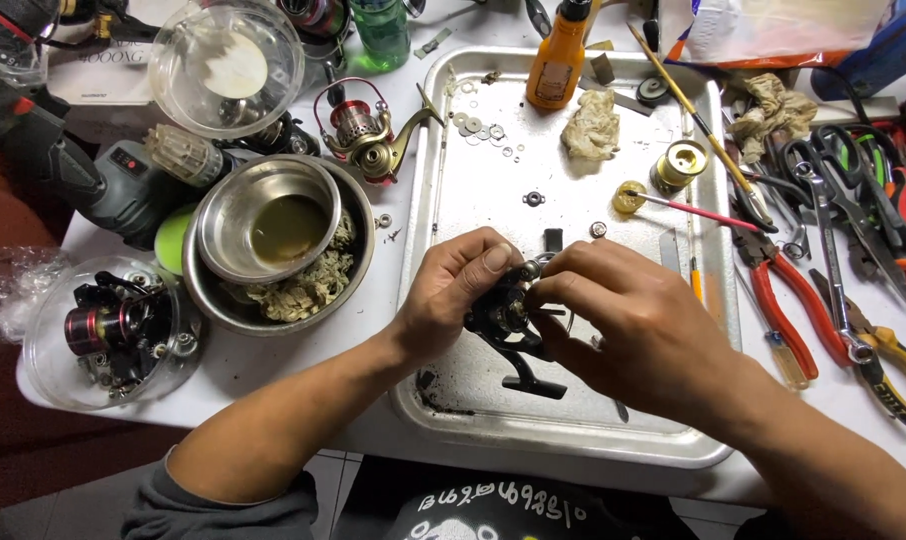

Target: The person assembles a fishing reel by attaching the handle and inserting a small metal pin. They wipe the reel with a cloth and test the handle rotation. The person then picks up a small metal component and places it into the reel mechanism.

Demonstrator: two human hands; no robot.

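Both my hands hold a black fishing reel body [508, 325] over a metal tray [573, 425]. My left hand [453, 290] grips the reel from the left, thumb on top. Fingertips of my right hand [623, 315] pinch a small part at the reel's top end. The reel's foot sticks out below, toward me. Small washers [483, 130], a brass spool [679, 163], a crumpled rag [590, 125] and a yellow gear on a red stick [630, 197] lie on the tray's far half.
Left of the tray stand nested steel bowls [273, 235] holding murky liquid and rags, a red-gold reel [368, 135], a clear lid [226, 65] and a plastic dish with reel parts [108, 330]. Pliers, scissors and wrenches [833, 250] lie at the right. An orange bottle [558, 55] stands at the back.
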